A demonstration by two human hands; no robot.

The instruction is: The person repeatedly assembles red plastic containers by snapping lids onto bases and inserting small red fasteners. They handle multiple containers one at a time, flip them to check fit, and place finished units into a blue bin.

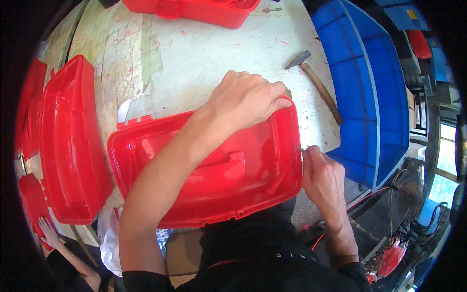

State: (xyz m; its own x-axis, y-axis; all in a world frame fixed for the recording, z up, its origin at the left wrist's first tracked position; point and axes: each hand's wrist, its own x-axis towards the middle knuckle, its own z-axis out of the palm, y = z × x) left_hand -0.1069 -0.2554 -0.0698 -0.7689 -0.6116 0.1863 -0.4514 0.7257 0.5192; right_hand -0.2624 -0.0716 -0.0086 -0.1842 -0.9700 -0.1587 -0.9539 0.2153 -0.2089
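A red plastic toolbox shell [219, 168] lies with its hollow side up at the table's near edge, in front of my body. My left arm reaches across it, and my left hand [248, 97] is closed on the rim at its far right corner. My right hand [322, 170] is closed beside the shell's right edge. A small grey metal tip [302, 150] sticks out of its fingers and meets the rim; the rest of that tool is hidden in the fist.
A hammer [318, 87] with a wooden handle lies at the table's right, beside large blue crates [360, 92]. Another red shell [75, 146] is at left, and a red box [204, 12] stands at the far edge. A co-worker's hand [48, 232] touches a red part at lower left.
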